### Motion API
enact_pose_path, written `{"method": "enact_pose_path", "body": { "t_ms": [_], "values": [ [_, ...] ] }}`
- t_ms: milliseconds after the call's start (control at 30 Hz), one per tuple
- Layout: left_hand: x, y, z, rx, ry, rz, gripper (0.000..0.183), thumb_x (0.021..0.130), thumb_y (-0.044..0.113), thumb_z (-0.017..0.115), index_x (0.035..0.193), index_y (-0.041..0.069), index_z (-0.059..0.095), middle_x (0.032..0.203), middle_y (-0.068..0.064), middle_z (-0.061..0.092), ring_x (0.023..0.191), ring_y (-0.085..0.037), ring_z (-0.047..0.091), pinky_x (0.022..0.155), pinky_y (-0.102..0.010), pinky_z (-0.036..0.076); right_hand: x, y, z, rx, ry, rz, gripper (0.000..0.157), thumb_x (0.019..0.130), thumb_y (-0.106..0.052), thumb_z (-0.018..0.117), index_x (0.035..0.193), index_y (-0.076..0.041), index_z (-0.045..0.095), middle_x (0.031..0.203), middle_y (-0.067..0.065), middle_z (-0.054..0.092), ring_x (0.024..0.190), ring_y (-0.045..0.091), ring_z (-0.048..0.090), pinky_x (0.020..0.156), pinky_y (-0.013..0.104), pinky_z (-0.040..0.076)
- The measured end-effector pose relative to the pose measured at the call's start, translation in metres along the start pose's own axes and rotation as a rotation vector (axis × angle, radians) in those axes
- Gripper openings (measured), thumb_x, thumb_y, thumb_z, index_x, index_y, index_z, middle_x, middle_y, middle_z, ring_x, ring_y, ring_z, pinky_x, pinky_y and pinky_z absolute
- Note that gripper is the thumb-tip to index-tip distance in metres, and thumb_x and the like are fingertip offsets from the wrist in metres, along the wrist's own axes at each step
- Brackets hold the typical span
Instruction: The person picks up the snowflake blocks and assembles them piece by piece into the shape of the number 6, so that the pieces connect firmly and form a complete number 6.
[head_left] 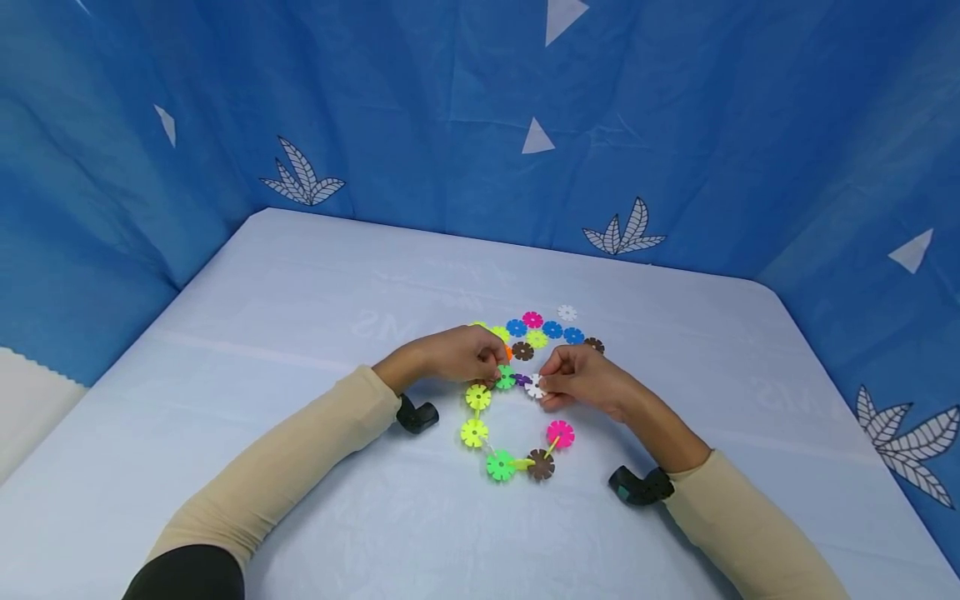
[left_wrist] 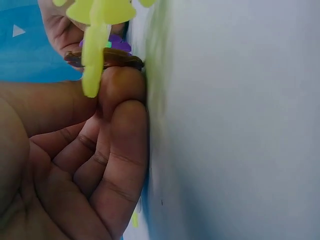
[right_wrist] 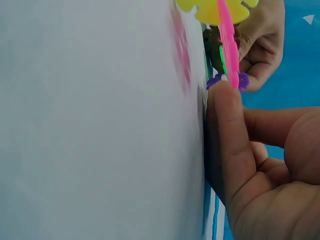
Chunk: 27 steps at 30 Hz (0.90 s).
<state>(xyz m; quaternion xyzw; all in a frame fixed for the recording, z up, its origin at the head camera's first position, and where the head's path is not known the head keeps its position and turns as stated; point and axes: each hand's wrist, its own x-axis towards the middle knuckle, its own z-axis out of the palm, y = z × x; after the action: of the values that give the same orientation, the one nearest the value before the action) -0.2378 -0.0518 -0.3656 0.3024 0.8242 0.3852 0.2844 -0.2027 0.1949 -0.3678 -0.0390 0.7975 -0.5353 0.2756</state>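
Flat, notched flower-shaped plastic discs are joined into a curved chain on the table. My left hand point(head_left: 467, 354) pinches the chain at a green disc point(head_left: 506, 377), with a brown disc point(left_wrist: 117, 59) right at its fingertips in the left wrist view. My right hand point(head_left: 583, 379) holds a white disc point(head_left: 535, 387) between thumb and fingers. Between the hands, a purple disc point(head_left: 522, 380) stands edge-up, meeting both the green and white ones. From the left hand the chain runs down through yellow discs point(head_left: 474, 432), a lower green one point(head_left: 501, 465) and a brown one point(head_left: 541, 465) to a pink disc point(head_left: 560, 434).
Behind the hands lie several loose discs, among them blue point(head_left: 552, 329), pink point(head_left: 532, 319), yellow point(head_left: 536, 338), brown point(head_left: 522, 351) and white point(head_left: 567, 312). A white cloth covers the table point(head_left: 300, 300). A blue curtain point(head_left: 420, 125) hangs around its far sides.
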Motion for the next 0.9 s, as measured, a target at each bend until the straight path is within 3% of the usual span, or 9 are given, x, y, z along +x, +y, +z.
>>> {"method": "enact_pose_path", "body": {
  "t_ms": [533, 633, 733, 833, 900],
  "values": [
    [-0.003, 0.004, -0.001, 0.053, -0.011, -0.050, 0.005, 0.099, 0.009, 0.065, 0.103, 0.007, 0.067, 0.080, -0.002, 0.067, 0.071, -0.015, 0.057, 0.071, -0.028, 0.048, 0.003, 0.000, -0.001, -0.033, -0.016, 0.002, 0.016, 0.097, -0.003, 0.067, 0.107, 0.006, 0.058, 0.093, 0.018, 0.065, 0.078, 0.024, 0.071, 0.075, 0.034, 0.059],
    [-0.005, 0.004, -0.001, 0.060, -0.009, -0.044, 0.006, 0.100, 0.011, 0.065, 0.104, 0.008, 0.068, 0.079, -0.002, 0.067, 0.070, -0.015, 0.057, 0.071, -0.028, 0.048, 0.004, -0.002, -0.005, -0.166, -0.015, -0.046, 0.010, 0.100, -0.008, 0.065, 0.106, -0.001, 0.062, 0.092, 0.015, 0.065, 0.078, 0.024, 0.069, 0.073, 0.034, 0.059],
    [-0.005, 0.003, 0.000, 0.049, -0.005, -0.037, 0.007, 0.100, 0.010, 0.065, 0.105, 0.007, 0.068, 0.080, -0.002, 0.067, 0.070, -0.015, 0.056, 0.071, -0.028, 0.048, 0.009, -0.007, -0.009, -0.411, 0.020, -0.164, 0.009, 0.102, -0.011, 0.062, 0.108, -0.007, 0.067, 0.090, 0.010, 0.065, 0.077, 0.024, 0.064, 0.070, 0.034, 0.056],
    [-0.005, 0.001, 0.000, 0.027, -0.001, -0.036, 0.007, 0.100, 0.009, 0.064, 0.106, 0.006, 0.067, 0.080, -0.002, 0.067, 0.070, -0.015, 0.055, 0.071, -0.028, 0.047, 0.017, -0.014, -0.009, -0.635, 0.061, -0.262, 0.022, 0.101, -0.011, 0.063, 0.122, -0.012, 0.068, 0.093, 0.006, 0.065, 0.082, 0.023, 0.060, 0.068, 0.035, 0.052],
    [-0.006, -0.001, 0.001, 0.014, 0.001, -0.037, 0.008, 0.101, 0.009, 0.063, 0.107, 0.006, 0.067, 0.080, -0.002, 0.067, 0.069, -0.015, 0.055, 0.071, -0.029, 0.048, 0.023, -0.017, -0.008, -0.715, 0.058, -0.283, 0.031, 0.100, -0.011, 0.063, 0.132, -0.013, 0.066, 0.098, 0.005, 0.065, 0.084, 0.022, 0.058, 0.068, 0.034, 0.051]
  ]
}}
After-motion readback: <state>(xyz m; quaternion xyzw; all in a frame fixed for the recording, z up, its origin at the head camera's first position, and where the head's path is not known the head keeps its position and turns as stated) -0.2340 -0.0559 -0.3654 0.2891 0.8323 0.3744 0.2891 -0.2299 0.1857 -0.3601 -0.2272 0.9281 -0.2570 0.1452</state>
